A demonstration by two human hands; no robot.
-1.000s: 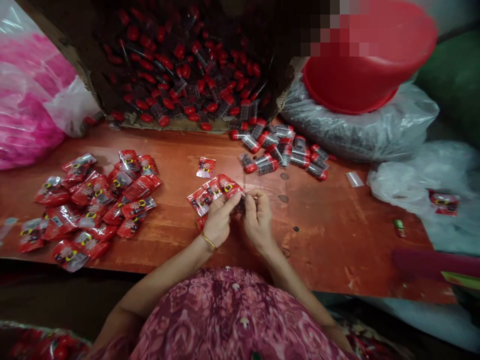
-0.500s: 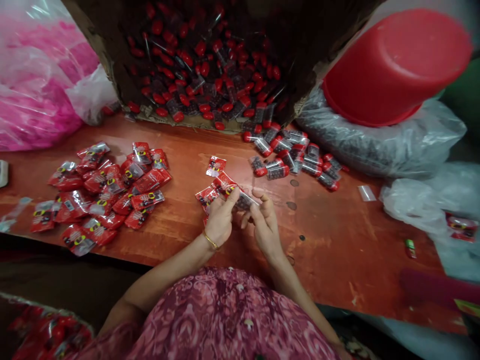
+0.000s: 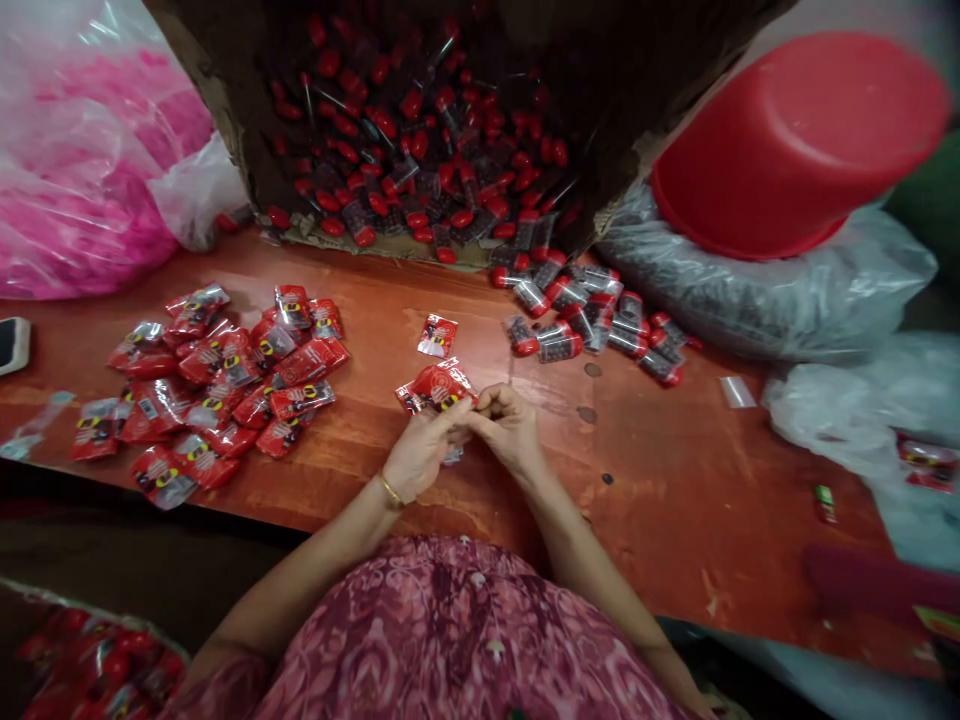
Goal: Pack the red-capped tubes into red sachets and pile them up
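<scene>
My left hand [image 3: 420, 452], with a gold bangle at its wrist, is closed on a red printed packet [image 3: 444, 382] at the middle of the table. My right hand [image 3: 511, 428] meets it at the fingertips and is closed at the packet's right edge. The fingers hide the packet's lower part, and no small bottle shows between the hands. Flat against the table just beyond lies a small red packet [image 3: 437, 335]. To the right is a heap of clear bottles with red caps [image 3: 560, 347], dark inside. A pile of filled red packets [image 3: 217, 385] spreads to the left.
A large cardboard box [image 3: 240, 190] of red-capped bottles stands at the back. Right of it a red bucket [image 3: 795, 140] rests upside down on a plastic sack [image 3: 757, 300]. Pink-filled bags [image 3: 82, 200] and a phone [image 3: 13, 345] are at the left.
My right hand has moved left and closer to my left hand. The dark-filled clear bottle that showed between my fingers is now out of sight. The view has shifted slightly.
</scene>
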